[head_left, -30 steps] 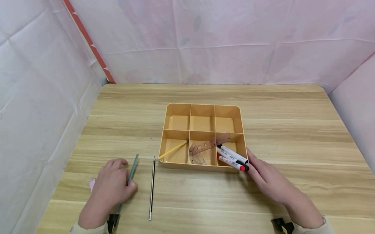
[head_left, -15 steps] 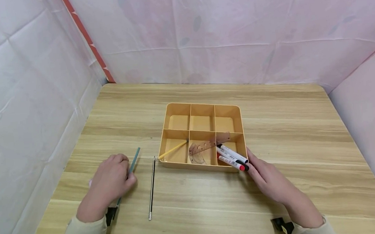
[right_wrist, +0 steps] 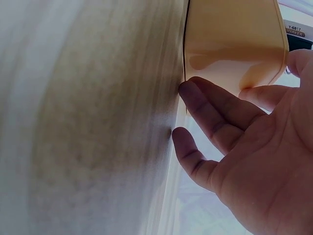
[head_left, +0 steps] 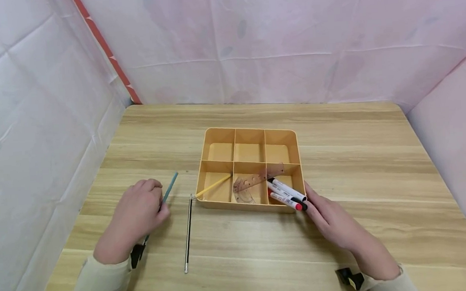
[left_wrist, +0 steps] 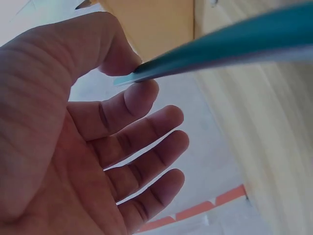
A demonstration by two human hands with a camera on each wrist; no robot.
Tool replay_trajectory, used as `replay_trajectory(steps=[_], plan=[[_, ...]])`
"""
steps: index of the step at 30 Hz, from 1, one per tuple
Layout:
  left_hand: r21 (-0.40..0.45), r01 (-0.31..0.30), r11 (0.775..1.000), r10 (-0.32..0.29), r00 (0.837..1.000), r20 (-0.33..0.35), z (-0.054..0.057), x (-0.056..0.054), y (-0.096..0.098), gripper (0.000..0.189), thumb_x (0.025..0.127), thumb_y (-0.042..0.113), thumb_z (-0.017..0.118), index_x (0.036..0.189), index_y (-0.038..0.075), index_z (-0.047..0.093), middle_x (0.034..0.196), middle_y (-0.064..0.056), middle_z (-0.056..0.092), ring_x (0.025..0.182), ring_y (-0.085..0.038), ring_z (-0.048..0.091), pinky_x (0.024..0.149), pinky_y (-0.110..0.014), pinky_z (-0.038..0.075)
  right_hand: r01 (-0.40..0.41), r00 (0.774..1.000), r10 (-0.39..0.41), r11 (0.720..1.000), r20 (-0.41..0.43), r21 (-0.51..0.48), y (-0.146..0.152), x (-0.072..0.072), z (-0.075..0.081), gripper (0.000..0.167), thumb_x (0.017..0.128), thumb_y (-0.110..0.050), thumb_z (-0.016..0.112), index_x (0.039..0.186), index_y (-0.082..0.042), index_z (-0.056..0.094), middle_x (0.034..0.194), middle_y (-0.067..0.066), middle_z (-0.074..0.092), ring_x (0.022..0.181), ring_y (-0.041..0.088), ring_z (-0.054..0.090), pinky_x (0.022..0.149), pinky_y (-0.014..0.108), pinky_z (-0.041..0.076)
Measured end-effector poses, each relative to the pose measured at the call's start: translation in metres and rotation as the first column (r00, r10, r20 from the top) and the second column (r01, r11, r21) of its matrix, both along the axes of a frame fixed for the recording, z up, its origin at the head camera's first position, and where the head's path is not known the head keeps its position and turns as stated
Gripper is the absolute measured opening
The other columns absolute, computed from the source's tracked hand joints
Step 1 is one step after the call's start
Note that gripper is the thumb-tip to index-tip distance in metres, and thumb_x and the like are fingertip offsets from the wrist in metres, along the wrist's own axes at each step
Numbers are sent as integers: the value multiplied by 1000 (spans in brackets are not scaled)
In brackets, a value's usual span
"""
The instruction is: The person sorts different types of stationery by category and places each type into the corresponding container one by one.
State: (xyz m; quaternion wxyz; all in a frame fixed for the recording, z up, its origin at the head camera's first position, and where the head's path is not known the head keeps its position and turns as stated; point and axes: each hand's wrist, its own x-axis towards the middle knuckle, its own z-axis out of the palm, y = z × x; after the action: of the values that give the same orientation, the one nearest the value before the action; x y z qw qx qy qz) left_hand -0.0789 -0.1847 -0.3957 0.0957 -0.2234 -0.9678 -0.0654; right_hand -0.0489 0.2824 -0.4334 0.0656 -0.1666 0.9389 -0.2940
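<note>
My left hand [head_left: 138, 209] pinches a thin teal pencil-like stick [head_left: 169, 187] between thumb and index finger. In the left wrist view the stick [left_wrist: 230, 41] runs to the right and the other fingers are spread apart. A black pencil [head_left: 189, 235] lies on the table to the right of that hand. At the near right corner of the yellow six-compartment tray [head_left: 244, 205], my right hand [head_left: 334, 221] touches the outer wall with loosely extended fingers. Its thumb is beside several white markers [head_left: 287, 189] that lean out over the tray's near edge.
A yellow pencil [head_left: 213, 186] leans in the near left compartment. Clear pinkish rulers [head_left: 255, 180] lie across the near middle and right compartments. Cloth walls [head_left: 274, 40] enclose the wooden table [head_left: 354, 156] at the back and sides.
My left hand has lifted the teal stick slightly and moved it away from me. A small lilac thing beside that hand is now out of sight. My right hand stays at the tray.
</note>
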Motion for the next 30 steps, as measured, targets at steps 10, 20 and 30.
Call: replay_trajectory(steps=[10,20,30], plan=[[-24,50,998,-50,998,-27,14,-16,9,10,77,11,65,75,1,66,102,-17,71,93,-38,68,77,-52,58,1,1000,-1,1000,5,-6,-1,2,1,59,112,-23,45,163,-3,26,143,27,60,131,41,60,105,62,49],[-60,110,992,-113,992,-52,27,-33,22,11,77,9,64,67,4,61,100,-16,72,89,-36,68,76,-48,58,2,1000,-2,1000,1,-10,-1,2,1,58,112,-23,45,163,-3,27,140,27,62,128,41,61,105,62,49],[-138,183,973,-186,982,-9,35,-44,39,17,79,11,66,66,7,55,73,-6,57,60,-22,52,57,-37,49,2,1000,-2,1000,9,-11,0,1,0,58,112,-24,45,163,-2,27,144,27,59,130,42,60,106,63,48]])
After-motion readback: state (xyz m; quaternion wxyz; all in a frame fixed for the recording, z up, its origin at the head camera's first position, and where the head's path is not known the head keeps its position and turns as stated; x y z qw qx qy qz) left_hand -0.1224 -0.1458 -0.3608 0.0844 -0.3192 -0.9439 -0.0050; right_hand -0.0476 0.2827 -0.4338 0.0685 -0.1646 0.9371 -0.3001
